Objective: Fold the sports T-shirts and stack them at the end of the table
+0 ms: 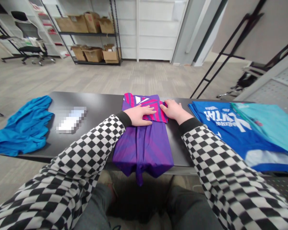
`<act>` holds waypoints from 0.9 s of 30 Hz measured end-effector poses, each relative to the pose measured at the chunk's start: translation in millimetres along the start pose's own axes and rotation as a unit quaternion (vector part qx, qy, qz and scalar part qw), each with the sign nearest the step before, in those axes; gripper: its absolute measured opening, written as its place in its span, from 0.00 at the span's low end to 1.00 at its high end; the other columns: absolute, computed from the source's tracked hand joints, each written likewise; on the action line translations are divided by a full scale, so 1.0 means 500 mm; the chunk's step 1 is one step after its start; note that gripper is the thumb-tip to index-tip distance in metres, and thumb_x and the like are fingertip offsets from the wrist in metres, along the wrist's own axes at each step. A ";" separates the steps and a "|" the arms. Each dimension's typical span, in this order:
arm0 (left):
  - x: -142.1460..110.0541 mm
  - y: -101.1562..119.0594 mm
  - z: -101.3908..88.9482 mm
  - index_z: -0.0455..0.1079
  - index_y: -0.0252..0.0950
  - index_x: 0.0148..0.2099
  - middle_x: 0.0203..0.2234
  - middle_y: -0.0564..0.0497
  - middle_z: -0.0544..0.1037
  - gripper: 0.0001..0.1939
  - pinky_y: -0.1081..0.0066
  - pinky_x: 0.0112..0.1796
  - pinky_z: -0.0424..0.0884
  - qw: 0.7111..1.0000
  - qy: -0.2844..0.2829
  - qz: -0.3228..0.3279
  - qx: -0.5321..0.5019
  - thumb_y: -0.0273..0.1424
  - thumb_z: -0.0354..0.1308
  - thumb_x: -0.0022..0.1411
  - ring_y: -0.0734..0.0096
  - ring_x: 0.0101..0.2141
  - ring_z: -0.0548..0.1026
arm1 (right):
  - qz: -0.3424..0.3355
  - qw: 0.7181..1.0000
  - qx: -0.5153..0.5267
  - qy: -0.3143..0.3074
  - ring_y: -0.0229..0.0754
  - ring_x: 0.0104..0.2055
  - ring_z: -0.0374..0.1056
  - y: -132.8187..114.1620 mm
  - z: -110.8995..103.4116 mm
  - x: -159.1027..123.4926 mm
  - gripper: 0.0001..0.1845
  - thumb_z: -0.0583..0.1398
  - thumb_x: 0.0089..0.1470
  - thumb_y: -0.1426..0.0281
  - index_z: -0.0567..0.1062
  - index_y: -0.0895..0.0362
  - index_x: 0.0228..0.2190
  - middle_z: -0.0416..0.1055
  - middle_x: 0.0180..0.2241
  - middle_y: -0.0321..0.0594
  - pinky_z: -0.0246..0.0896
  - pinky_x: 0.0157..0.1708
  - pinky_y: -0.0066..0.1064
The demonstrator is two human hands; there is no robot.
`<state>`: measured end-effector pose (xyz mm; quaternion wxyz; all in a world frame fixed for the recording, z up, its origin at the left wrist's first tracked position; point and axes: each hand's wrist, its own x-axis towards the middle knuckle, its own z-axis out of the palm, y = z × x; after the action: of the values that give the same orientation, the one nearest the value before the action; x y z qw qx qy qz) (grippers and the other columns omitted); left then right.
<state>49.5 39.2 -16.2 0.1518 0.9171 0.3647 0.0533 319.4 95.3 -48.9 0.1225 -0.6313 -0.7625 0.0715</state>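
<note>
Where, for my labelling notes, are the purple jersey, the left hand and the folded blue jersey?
Purple jersey (142, 148): head view, on its folded lower body.
Left hand (140, 115): head view, on its back.
Folded blue jersey (230, 140): head view, on the blue fabric.

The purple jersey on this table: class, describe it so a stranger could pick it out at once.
On the black table, between a blurred white item and a blue shirt, lies the purple jersey. It alone is purple, and the left hand and right hand rest on it.
</note>
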 end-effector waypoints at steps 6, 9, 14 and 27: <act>0.033 0.005 0.034 0.87 0.40 0.58 0.60 0.47 0.86 0.19 0.61 0.74 0.65 0.994 0.082 0.047 -0.050 0.39 0.62 0.74 0.57 0.68 0.78 | 0.017 1.000 -0.001 0.023 0.67 0.70 0.69 -0.003 -0.002 0.001 0.24 0.57 0.75 0.53 0.81 0.57 0.55 0.77 0.65 0.60 0.52 0.72 0.73; 0.026 -0.005 0.029 0.88 0.39 0.53 0.55 0.47 0.89 0.15 0.63 0.72 0.67 0.989 0.090 0.092 -0.079 0.37 0.62 0.75 0.58 0.65 0.81 | 0.030 0.999 -0.001 0.037 0.67 0.66 0.73 -0.001 -0.004 0.002 0.22 0.60 0.72 0.54 0.82 0.57 0.52 0.80 0.60 0.60 0.53 0.72 0.72; 0.017 -0.019 0.007 0.88 0.36 0.51 0.48 0.42 0.89 0.18 0.59 0.56 0.79 0.982 0.186 0.000 -0.039 0.43 0.63 0.76 0.54 0.51 0.86 | 0.057 0.993 -0.013 0.099 0.66 0.61 0.76 -0.012 -0.026 -0.003 0.23 0.65 0.68 0.54 0.83 0.57 0.53 0.80 0.58 0.61 0.66 0.65 0.60; 0.028 0.041 0.006 0.88 0.38 0.52 0.43 0.44 0.86 0.16 0.61 0.48 0.77 0.988 0.138 0.052 0.052 0.38 0.68 0.68 0.56 0.44 0.83 | 0.020 0.996 -0.050 0.069 0.63 0.56 0.79 -0.015 -0.039 0.009 0.17 0.62 0.70 0.61 0.87 0.55 0.49 0.83 0.54 0.58 0.74 0.57 0.51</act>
<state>73.8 34.0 -12.9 0.0492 0.9254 0.3360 0.1685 316.7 97.4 -27.9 0.1417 -0.6552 -0.7420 -0.0079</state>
